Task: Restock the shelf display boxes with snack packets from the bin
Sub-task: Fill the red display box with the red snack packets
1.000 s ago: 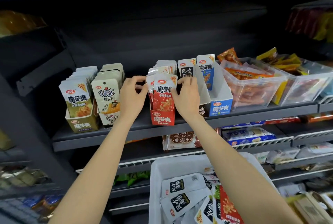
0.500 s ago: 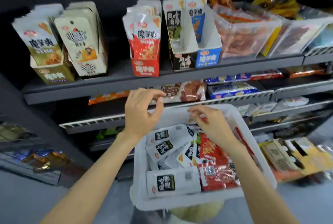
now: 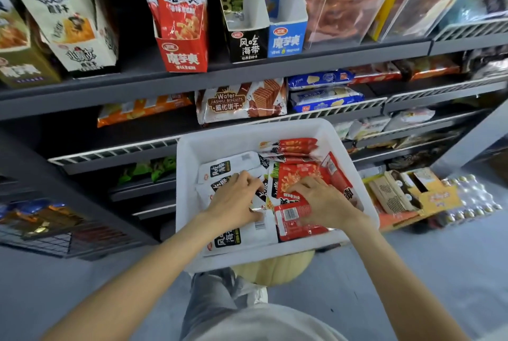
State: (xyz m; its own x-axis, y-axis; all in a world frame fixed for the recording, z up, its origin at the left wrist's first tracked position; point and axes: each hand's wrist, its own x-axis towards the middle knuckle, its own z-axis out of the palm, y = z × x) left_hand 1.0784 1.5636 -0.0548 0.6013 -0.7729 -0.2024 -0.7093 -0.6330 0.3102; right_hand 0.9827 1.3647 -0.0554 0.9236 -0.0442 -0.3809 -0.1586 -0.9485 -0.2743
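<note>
Both hands off shelf display boxes, down into white bin [image 3: 189,173] — refill cycle starting, next packets being picked.

Left hand [image 3: 233,198]: fingers curled onto white-and-black packets [image 3: 228,167], apparently gathering some; firm grip or not — cannot tell.

Right hand [image 3: 321,200]: fingers spread, pressing on red packets [image 3: 297,173], nothing lifted yet.

Red display box [image 3: 184,57] on shelf [image 3: 247,77] above looks full; black box [image 3: 248,44] beside it nearly empty — likely next target.

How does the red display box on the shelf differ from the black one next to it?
The red display box is packed with upright red packets; the black display box looks nearly empty, one packet at its back. Red front against black front. Both stand upright on the same shelf, side by side.
</note>
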